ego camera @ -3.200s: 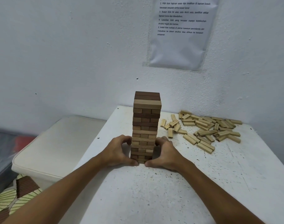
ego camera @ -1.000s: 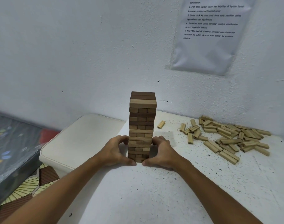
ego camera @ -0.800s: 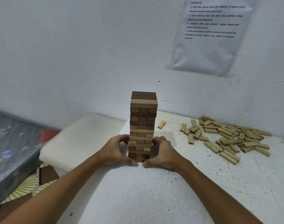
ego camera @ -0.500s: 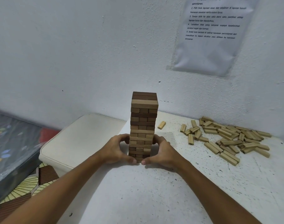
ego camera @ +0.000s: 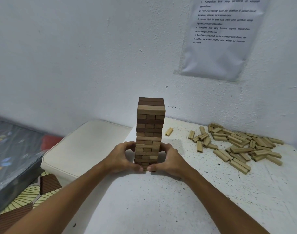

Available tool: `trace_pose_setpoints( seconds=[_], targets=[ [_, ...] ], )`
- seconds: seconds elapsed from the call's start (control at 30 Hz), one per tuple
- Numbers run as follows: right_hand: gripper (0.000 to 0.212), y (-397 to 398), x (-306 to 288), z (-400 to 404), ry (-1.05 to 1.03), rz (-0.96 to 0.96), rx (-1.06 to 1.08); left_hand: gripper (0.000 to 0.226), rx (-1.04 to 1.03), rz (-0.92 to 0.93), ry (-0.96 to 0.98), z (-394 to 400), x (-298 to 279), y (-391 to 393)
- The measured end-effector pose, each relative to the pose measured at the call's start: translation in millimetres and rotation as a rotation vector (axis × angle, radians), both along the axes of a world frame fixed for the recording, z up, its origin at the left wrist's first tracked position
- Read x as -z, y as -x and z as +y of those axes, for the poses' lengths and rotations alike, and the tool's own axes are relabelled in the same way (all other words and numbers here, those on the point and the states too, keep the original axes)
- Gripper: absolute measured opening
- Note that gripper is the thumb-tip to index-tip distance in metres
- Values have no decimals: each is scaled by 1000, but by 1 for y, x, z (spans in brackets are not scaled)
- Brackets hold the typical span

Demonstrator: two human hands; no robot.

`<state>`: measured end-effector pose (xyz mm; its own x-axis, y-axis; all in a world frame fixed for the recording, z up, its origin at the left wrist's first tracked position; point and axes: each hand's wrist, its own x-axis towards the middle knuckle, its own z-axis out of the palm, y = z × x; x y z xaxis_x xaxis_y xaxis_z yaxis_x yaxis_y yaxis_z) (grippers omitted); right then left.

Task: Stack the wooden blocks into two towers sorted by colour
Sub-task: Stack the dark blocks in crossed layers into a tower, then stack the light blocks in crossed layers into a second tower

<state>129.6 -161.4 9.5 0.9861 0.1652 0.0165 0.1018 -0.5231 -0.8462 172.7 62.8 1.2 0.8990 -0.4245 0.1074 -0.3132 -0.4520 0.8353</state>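
Observation:
A tall tower of brown wooden blocks [ego camera: 150, 125] stands upright near the left edge of the white speckled table [ego camera: 169, 200]. Its layers mix darker and lighter brown. My left hand [ego camera: 121, 157] cups the tower's lower part from the left, fingers curled round the back and thumb at the front base. My right hand [ego camera: 169, 159] grips the same part from the right in the same way. The two thumbs nearly meet at the tower's foot. A loose heap of pale blocks [ego camera: 240, 144] lies at the table's right rear.
One pale block [ego camera: 169, 131] lies alone between the tower and the heap. A cream cushioned seat [ego camera: 87, 146] stands left of the table, below its level. The white wall rises close behind, with a printed sheet [ego camera: 218, 38] taped to it.
The tower, held by both hands, has slid left, away from the pale heap, leaving one pale block behind. In the last second my thumbs have closed in at its base.

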Motion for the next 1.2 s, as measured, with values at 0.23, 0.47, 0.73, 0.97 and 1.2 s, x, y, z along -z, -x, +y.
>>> trace_pose_setpoints(
  seconds=[0.23,0.47,0.73,0.97,1.2],
  targets=[
    [80,1,2,-1,27,-7,0,75,-33,10,-25,1,-4,9],
    [90,31,2,-18,93,-33,40,122,-166,-5,-171,22,-6,43],
    [78,87,0,-46,108,-67,72,106,-188,-103,-221,25,-11,117],
    [73,139,2,-79,117,-78,114,61,-42,-207,-286,-24,-13,162],
    [70,179,4,-133,131,-73,280,49,158,-292,-285,-112,-11,165]
  ],
)
